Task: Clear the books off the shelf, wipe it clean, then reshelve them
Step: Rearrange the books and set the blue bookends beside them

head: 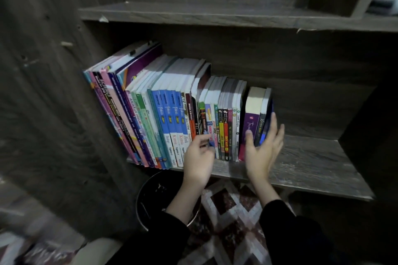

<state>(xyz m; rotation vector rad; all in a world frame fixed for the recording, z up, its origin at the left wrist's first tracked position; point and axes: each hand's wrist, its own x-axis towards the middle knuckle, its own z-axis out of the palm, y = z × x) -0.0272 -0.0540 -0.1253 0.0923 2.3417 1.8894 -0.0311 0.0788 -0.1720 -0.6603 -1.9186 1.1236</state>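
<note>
Head view: a row of books [172, 114] is held in the lower compartment of a dark wooden shelf [312, 163]. They are stood with spines outward, the tall ones at the far left leaning against the side wall.

The right hand [261, 150] is laid flat against the end of the row. Its fingers [274, 129] are straightened and spread, released rather than clenched. A dark blue book [266, 129] is pressed directly under them. A thick purple book [251, 122] is touched by the thumb, just to the left of those fingers. To the right of them, bare shelf board is seen.

The left hand [199, 157] is held at the lower spines in the middle of the row. Its fingers [207, 146] are curled inward, and the thumb is pointed at a red-lettered spine. Whether a book is actually grasped cannot be told, since the hand is blurred.

Blue-spined volumes are ranged just left of those fingers, thin yellow and orange spines just right of them.

Below both hands, a round black bin [148, 200] is set on a patterned rug [232, 211]; its contents cannot be made out. Black sleeves [286, 221] are worn on both arms.
</note>
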